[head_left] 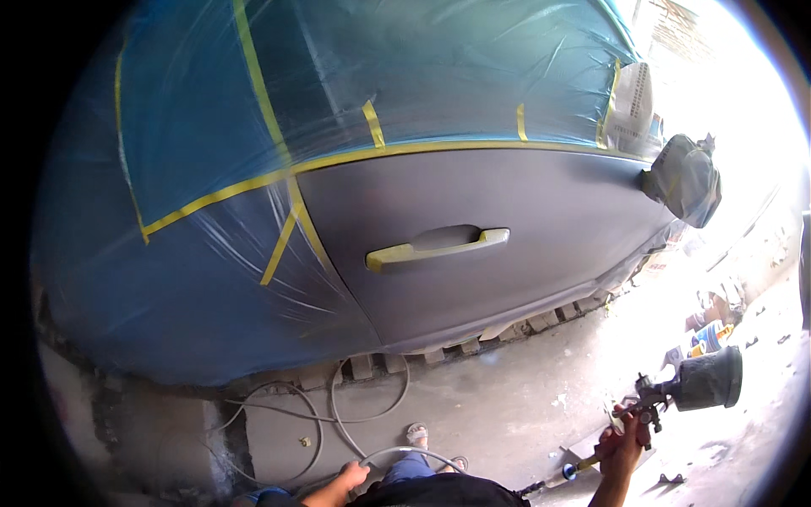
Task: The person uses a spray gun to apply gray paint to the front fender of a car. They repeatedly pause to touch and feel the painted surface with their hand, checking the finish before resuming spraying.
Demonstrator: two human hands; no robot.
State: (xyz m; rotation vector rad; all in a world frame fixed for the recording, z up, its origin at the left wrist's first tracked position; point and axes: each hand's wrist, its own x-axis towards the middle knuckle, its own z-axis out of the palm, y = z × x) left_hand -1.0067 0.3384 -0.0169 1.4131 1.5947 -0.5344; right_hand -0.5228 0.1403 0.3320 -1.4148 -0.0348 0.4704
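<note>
My right hand grips a spray gun with a dark cup on it, at the lower right. At the bottom centre my left hand is closed around a pale hose. Beyond both hands is a car door coated matte grey, with its handle covered in yellowish tape. Translucent plastic sheeting with yellow tape strips covers the upper body and the panel to the left. The side mirror at the right is wrapped.
Loops of hose lie on the concrete floor near my sandalled feet. Blocks line the car's lower edge. Several cans and bags stand at the bright right side, near a small dark object.
</note>
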